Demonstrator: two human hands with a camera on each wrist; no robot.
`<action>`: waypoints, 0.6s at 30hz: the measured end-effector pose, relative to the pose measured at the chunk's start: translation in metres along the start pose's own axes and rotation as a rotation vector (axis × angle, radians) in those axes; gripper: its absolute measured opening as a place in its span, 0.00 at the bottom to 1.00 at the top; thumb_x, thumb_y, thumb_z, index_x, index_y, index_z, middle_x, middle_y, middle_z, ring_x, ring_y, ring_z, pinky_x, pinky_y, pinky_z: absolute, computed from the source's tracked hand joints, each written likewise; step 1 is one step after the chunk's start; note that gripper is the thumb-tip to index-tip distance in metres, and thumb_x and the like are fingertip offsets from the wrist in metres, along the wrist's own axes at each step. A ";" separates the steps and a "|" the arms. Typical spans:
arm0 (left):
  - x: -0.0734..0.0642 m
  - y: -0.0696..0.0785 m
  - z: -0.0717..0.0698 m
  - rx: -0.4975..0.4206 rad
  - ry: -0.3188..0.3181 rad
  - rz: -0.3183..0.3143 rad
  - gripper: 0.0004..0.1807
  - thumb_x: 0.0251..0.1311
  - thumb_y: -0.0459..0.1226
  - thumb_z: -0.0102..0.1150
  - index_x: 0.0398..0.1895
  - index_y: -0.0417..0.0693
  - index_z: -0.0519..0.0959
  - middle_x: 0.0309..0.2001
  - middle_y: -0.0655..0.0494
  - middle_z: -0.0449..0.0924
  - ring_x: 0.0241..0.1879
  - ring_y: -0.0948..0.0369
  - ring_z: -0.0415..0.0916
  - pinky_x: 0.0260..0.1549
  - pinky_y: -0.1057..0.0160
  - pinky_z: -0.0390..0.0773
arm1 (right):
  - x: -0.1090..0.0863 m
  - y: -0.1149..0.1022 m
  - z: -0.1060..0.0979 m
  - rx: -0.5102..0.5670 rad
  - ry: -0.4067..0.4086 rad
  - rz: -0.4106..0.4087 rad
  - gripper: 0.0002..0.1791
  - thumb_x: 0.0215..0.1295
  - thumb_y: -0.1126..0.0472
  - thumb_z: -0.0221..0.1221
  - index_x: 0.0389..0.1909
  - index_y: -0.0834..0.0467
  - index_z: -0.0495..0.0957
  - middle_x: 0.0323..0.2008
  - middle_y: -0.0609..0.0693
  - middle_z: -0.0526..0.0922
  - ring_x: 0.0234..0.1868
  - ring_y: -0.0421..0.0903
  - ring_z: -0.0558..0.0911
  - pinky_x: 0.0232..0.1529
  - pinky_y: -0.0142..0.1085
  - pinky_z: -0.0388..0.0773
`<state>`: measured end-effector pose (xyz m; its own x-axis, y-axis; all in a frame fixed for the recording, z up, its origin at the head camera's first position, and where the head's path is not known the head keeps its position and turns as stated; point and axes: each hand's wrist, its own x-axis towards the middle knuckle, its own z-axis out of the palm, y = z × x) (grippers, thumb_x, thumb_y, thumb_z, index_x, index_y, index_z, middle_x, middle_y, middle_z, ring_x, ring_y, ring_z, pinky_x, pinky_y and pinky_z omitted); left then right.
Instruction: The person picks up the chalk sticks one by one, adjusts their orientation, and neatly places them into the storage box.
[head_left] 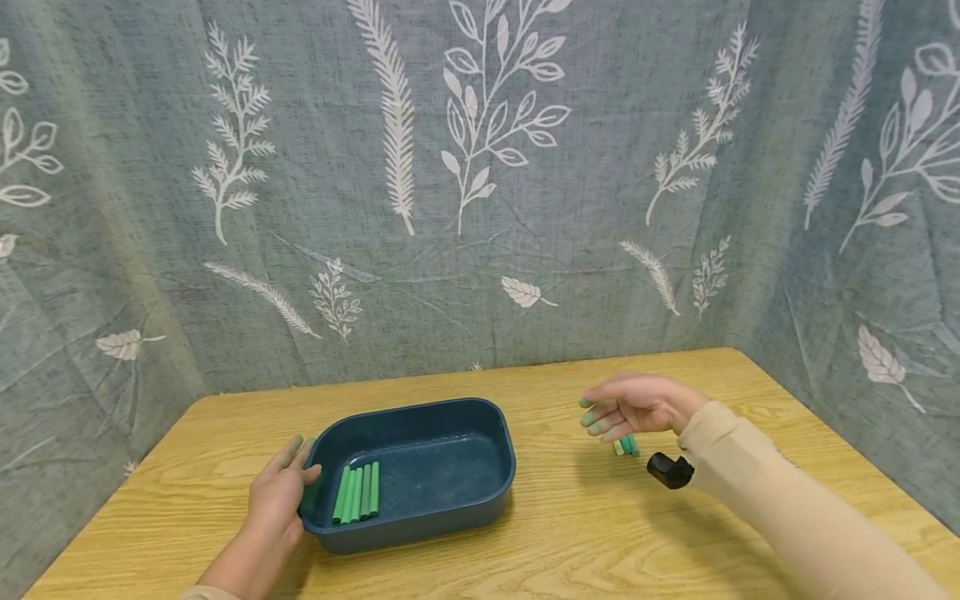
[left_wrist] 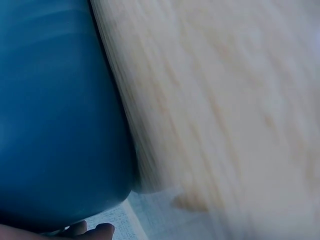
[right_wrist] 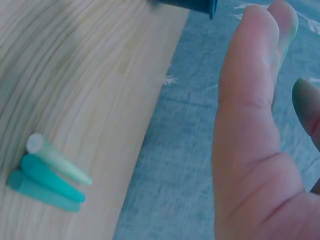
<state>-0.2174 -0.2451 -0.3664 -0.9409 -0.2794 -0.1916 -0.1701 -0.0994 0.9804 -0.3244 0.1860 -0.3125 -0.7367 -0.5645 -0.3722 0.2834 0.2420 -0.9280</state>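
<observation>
A dark blue rectangular tub (head_left: 420,521) stands on the table. At its left end my left hand (head_left: 277,492) holds the rim, thumb over the edge and fingers along the outer wall. Several green chalk sticks (head_left: 357,493) lie side by side in the tub's left part. To the right my right hand (head_left: 637,404) hovers over the table, fingers extended and holding nothing. Below it lie three sticks: a pale green chalk stick (right_wrist: 60,159) and two teal chalk sticks (right_wrist: 47,176), partly hidden in the head view. The fingertips of both hands have a green tint.
The wooden table (head_left: 555,517) reaches back to a grey-green curtain (head_left: 480,292) with white leaf prints, which also encloses both sides. A black wrist-worn device (head_left: 670,471) sticks out below the right sleeve (head_left: 795,508).
</observation>
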 end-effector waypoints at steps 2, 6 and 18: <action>0.000 0.001 0.000 0.007 0.003 -0.005 0.34 0.74 0.27 0.36 0.77 0.46 0.36 0.76 0.45 0.32 0.73 0.46 0.19 0.71 0.45 0.33 | -0.001 0.002 -0.004 0.010 0.005 -0.001 0.13 0.77 0.61 0.44 0.49 0.66 0.72 0.31 0.51 0.83 0.30 0.40 0.84 0.36 0.32 0.84; 0.000 0.001 0.001 0.014 0.007 -0.012 0.34 0.74 0.27 0.36 0.77 0.46 0.36 0.76 0.45 0.32 0.73 0.46 0.19 0.71 0.44 0.33 | -0.004 0.008 -0.011 0.034 0.016 0.012 0.12 0.78 0.61 0.44 0.46 0.64 0.72 0.30 0.51 0.83 0.30 0.40 0.84 0.35 0.31 0.84; 0.002 0.001 0.001 0.019 0.031 -0.025 0.35 0.74 0.27 0.38 0.77 0.46 0.37 0.76 0.44 0.31 0.73 0.45 0.18 0.70 0.42 0.31 | -0.012 0.028 -0.030 0.047 0.038 0.001 0.15 0.77 0.61 0.45 0.38 0.64 0.78 0.30 0.51 0.83 0.30 0.41 0.84 0.34 0.32 0.84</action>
<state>-0.2200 -0.2444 -0.3655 -0.9267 -0.3065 -0.2174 -0.1995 -0.0889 0.9759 -0.3262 0.2235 -0.3330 -0.7591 -0.5335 -0.3730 0.3123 0.2044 -0.9277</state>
